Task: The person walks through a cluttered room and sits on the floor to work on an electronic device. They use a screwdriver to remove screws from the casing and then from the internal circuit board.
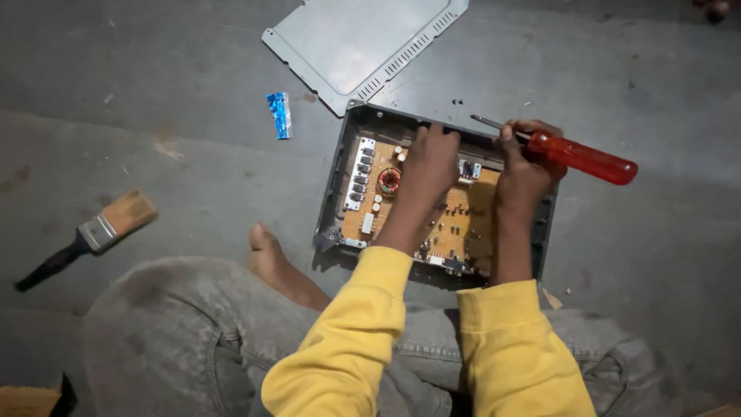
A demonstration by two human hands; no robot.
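While both hands work inside the open metal case [340,181] on the floor [193,154], I read this as the stage where the circuit board [463,224] is being freed from its housing; the cover [363,42] already lies off, flat on the floor just beyond the case's far corner. I see the left hand [432,158] pressed down on the board near the far wall, fingers curled, though I cannot tell whether that grip is clamped on a part or merely resting; the right hand [525,166] has its grip clamped round the screwdriver [579,157], red handle pointing out to the right, thin shaft angled over the case's far edge. As I judge it, the next move calls for seating the tip squarely in whichever screw holds the board, with the left hand steadying the case so it does not slide.

A small crumpled blue wrapper [279,114] lies on the floor left of the case, shiny, with no print I can make out; a paintbrush [93,234] with a black handle and tan bristles rests well apart, further left; a bare foot [274,259] sits just beside the case's near left corner.
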